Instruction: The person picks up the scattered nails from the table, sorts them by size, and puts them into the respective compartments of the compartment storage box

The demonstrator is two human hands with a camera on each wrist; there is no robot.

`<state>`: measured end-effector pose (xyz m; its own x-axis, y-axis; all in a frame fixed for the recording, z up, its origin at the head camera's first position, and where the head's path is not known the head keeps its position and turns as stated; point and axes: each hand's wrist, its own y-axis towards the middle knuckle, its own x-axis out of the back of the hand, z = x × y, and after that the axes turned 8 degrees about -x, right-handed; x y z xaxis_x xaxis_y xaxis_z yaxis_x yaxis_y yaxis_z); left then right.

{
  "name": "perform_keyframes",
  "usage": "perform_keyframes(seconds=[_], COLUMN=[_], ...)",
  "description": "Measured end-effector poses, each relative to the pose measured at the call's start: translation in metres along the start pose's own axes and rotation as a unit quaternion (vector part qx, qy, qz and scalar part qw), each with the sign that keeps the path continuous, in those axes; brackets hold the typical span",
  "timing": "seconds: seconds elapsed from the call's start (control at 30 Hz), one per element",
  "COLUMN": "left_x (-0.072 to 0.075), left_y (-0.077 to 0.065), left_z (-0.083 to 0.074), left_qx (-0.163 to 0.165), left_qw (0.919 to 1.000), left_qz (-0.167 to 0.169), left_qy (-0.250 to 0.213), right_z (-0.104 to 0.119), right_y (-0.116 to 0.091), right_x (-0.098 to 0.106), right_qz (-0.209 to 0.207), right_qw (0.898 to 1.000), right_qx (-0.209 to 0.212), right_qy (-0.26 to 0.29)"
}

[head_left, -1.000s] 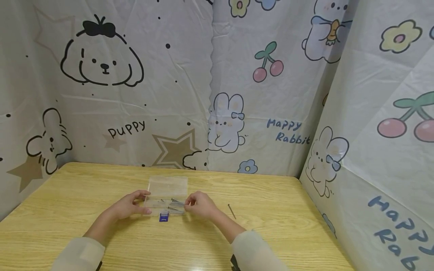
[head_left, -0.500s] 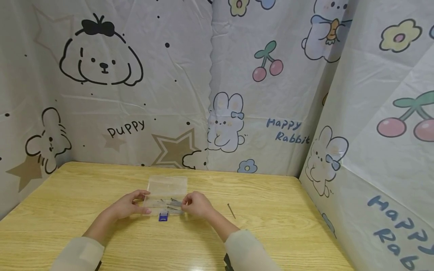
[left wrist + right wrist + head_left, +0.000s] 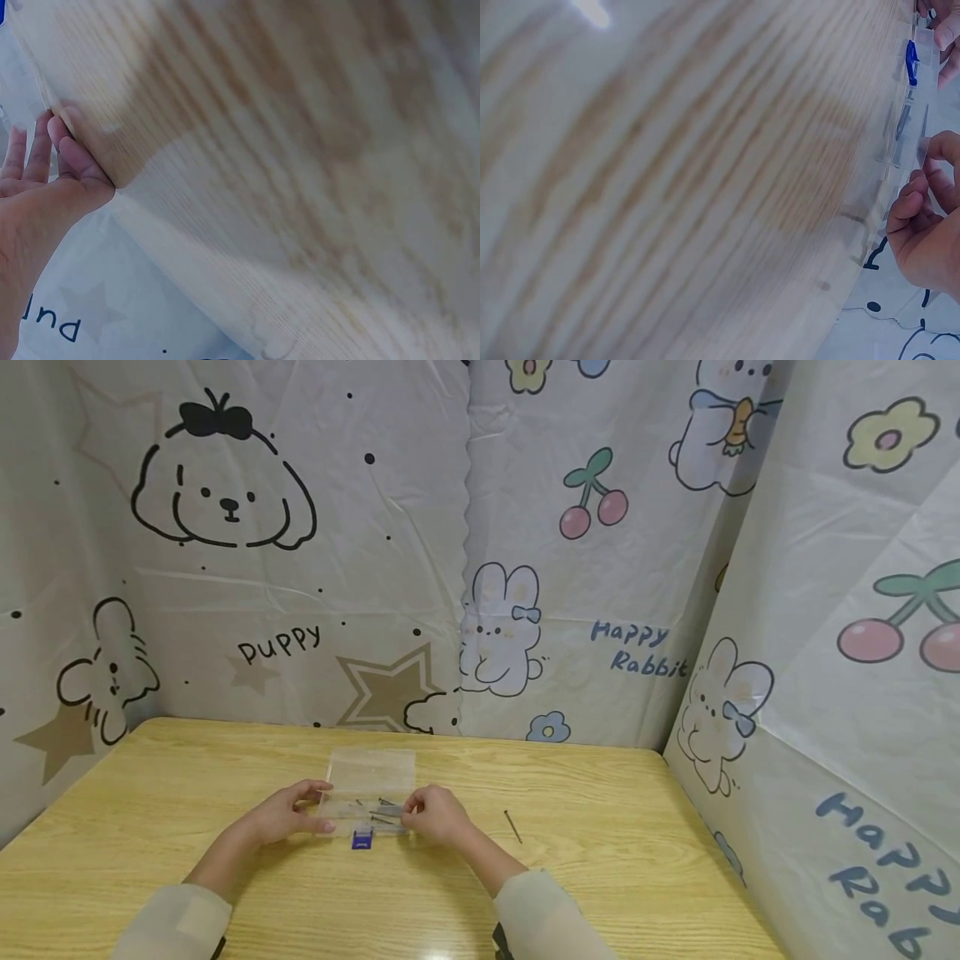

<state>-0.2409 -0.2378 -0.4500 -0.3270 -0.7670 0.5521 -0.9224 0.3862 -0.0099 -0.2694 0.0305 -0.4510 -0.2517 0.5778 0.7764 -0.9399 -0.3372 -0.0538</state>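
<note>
A clear plastic box [image 3: 345, 828] lies with its lid [image 3: 371, 770] raised at the back and a blue latch [image 3: 362, 838] at the front. Several dark nails [image 3: 383, 821] lie inside its compartments. My left hand [image 3: 281, 814] grips the box's left side, thumb at the front corner and fingers behind. Over the right side, my right hand [image 3: 437, 815] pinches a thin nail [image 3: 925, 120] between thumb and forefinger, its tip pointing left into the box. The fingers cover the nail's other end. A single nail [image 3: 513, 827] lies on the table to the right.
The wood-grain table [image 3: 600, 877] runs back to a wall of printed cloth [image 3: 375, 568]. Another cloth [image 3: 847, 735] hangs along the right side.
My right hand has shifted slightly left over the box's right side and then stays nearly still. The left hand and the box hold their place.
</note>
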Motion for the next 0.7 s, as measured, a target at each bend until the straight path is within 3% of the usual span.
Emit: perform_keyframes(seconds=[0.7], left_x=[-0.0001], left_y=[-0.0005], left_z=[0.0006], left_qx=[0.002], left_qw=[1.0], left_qz=[0.001], left_qy=[-0.006], right_z=[-0.0022], right_y=[-0.0029], right_x=[0.0018], right_qz=[0.0], right_qw=[1.0], right_qx=[-0.012], right_qy=[0.023])
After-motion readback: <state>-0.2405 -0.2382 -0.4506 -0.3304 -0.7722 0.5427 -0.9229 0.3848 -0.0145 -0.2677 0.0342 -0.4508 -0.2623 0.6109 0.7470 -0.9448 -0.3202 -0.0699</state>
